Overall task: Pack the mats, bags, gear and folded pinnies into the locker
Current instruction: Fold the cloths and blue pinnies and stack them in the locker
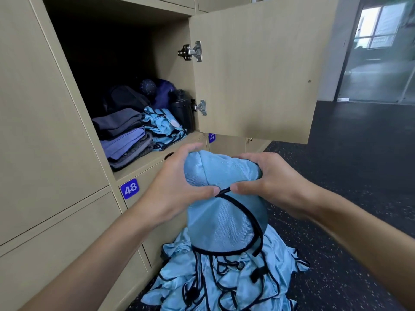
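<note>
My left hand [179, 182] and my right hand [267, 178] both grip a light blue pinny [222, 212] with black trim, held folded over in front of the open locker [170, 151]. Thumbs pinch its front at the black edge; fingers curl over its top. Below it, a loose heap of blue pinnies [224, 279] lies on the floor. Inside the locker, folded blue pinnies [164, 126] sit beside a stack of grey and purple folded mats [125, 135]. Dark bags [128, 97] and a black bottle [182, 108] stand behind them.
The locker door [258, 68] hangs open to the right, above my hands. Closed lockers numbered 48 [129, 188] and 47 [212, 137] lie below the open one. Dark speckled floor [350, 176] extends to the right toward a glass wall [377, 52].
</note>
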Demonstrator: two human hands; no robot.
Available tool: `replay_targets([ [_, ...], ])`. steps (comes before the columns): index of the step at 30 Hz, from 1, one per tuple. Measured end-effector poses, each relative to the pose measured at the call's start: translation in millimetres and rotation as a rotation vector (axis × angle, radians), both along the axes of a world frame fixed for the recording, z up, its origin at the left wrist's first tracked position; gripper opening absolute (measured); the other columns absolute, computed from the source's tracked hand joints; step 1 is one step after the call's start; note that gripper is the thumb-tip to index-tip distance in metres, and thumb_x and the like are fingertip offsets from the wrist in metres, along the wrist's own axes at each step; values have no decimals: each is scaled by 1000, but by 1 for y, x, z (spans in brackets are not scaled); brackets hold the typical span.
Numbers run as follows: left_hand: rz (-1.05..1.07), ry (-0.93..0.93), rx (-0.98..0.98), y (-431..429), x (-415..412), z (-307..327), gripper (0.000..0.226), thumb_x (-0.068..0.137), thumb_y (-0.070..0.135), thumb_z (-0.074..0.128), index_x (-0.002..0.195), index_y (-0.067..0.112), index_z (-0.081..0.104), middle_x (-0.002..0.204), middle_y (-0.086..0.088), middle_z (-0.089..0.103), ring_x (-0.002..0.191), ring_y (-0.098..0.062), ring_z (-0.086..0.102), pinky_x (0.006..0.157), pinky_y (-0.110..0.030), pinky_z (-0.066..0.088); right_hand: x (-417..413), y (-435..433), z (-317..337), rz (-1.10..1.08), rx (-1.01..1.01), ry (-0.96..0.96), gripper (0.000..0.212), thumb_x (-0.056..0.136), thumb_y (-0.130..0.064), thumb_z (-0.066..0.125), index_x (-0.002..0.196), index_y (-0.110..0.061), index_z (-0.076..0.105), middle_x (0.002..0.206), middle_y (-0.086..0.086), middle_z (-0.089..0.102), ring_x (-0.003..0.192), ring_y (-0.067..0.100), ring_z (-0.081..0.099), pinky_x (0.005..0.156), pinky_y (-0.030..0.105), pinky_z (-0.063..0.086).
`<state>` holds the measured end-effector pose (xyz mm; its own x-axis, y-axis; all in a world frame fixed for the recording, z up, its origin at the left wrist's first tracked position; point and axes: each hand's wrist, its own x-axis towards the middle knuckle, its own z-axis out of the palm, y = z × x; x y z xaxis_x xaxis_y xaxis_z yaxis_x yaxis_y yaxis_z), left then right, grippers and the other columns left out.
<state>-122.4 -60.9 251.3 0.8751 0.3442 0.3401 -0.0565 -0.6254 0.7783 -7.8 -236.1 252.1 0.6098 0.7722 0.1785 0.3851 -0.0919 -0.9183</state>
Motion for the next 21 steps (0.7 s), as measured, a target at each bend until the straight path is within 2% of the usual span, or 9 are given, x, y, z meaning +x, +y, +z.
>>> replay_targets([
  [4,200,-115,271,-6,1,-1,47,63,38,89,106,35,70,101,11,50,96,-7,50,82,-16,44,0,0,-1,-59,18,6,20,83,-3,75,102,-11,73,96,16,75,92,35,71,85,55,56],
  [5,255,-142,371,-5,1,-2,42,62,46,86,100,36,71,104,8,43,101,-10,43,84,-14,37,-1,-1,0,-75,32,17,18,83,-4,75,99,-11,74,96,16,75,92,35,71,86,56,55],
  [7,319,-168,513,-3,2,-4,40,59,63,80,90,41,68,126,4,36,122,-16,32,99,-24,27,-2,-2,1,-89,51,33,16,82,-7,77,96,-12,74,99,14,74,94,32,70,88,54,55],
  [9,274,-137,518,-2,-1,-2,44,56,69,74,89,43,64,145,12,33,138,-12,25,111,-34,19,-2,-4,2,-111,56,7,19,80,-11,79,97,-14,74,112,7,67,103,24,67,93,49,54],
  [11,127,-67,308,-4,-3,2,48,58,60,82,95,39,61,126,24,55,123,-8,49,108,-39,40,-2,-6,1,-78,107,77,22,83,-9,74,104,-13,72,113,9,70,105,27,68,93,44,56],
  [13,17,-44,-12,-9,-3,5,50,63,28,93,101,29,60,97,6,69,89,-12,66,83,-43,57,-4,-7,2,-18,198,226,23,88,-6,68,111,-8,69,105,13,74,97,30,71,82,37,60],
  [16,15,-80,-282,-14,0,6,47,68,-2,86,105,15,64,94,-8,74,83,-16,70,74,-36,59,-8,-3,3,-64,285,286,30,83,-15,72,112,-15,65,105,9,74,89,20,73,71,29,59],
  [18,9,-108,-477,-15,2,7,47,70,-6,82,109,14,65,98,-6,76,90,-22,73,76,-36,62,-7,-3,1,-139,257,244,64,68,-25,81,125,-27,53,113,2,70,89,11,72,69,24,58],
  [21,31,-127,-689,-14,2,10,47,74,-4,80,115,13,64,104,-7,76,96,-28,74,85,-44,60,-7,-2,-1,-72,197,125,112,66,-18,87,145,-53,17,126,-12,60,102,2,68,78,20,56],
])
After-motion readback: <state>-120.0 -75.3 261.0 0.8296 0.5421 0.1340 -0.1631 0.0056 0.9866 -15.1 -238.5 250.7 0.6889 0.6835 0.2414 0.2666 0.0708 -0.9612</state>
